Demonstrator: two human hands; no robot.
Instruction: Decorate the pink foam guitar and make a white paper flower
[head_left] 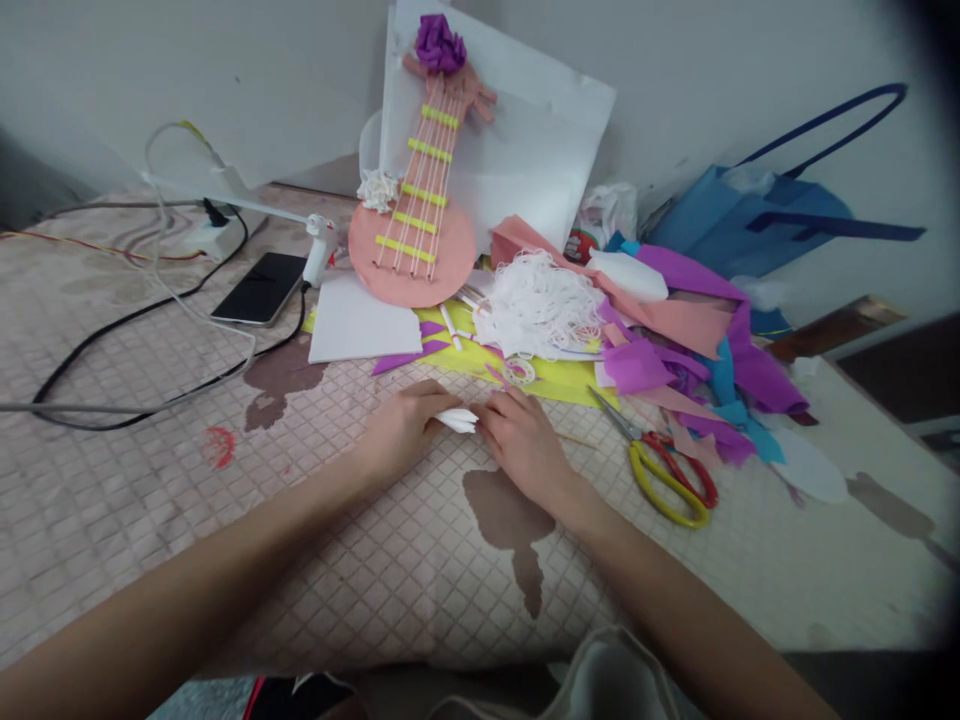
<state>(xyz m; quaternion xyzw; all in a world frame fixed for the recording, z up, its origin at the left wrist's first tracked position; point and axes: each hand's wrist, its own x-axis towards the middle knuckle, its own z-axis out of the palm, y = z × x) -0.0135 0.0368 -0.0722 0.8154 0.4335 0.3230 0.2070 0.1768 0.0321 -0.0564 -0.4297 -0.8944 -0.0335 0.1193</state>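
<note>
My left hand (pixel 405 425) and my right hand (pixel 523 440) meet over a quilted beige surface (pixel 360 560). Between them they pinch a small folded piece of white paper (pixel 457 419); both sets of fingers are curled around it. Just beyond lie yellow and purple paper scraps (pixel 525 375). A pair of scissors with yellow and red handles (pixel 664 470) rests to the right of my right hand. A thin wooden stick (pixel 577 439) pokes out past my right hand.
A pink paper guitar (pixel 420 230) with a purple flower leans on white sheets at the back. A pile of white strips (pixel 540 300) and coloured foam lies at right, by a blue bag (pixel 757 220). A phone (pixel 259 288), glue gun (pixel 319 250) and cables are at left.
</note>
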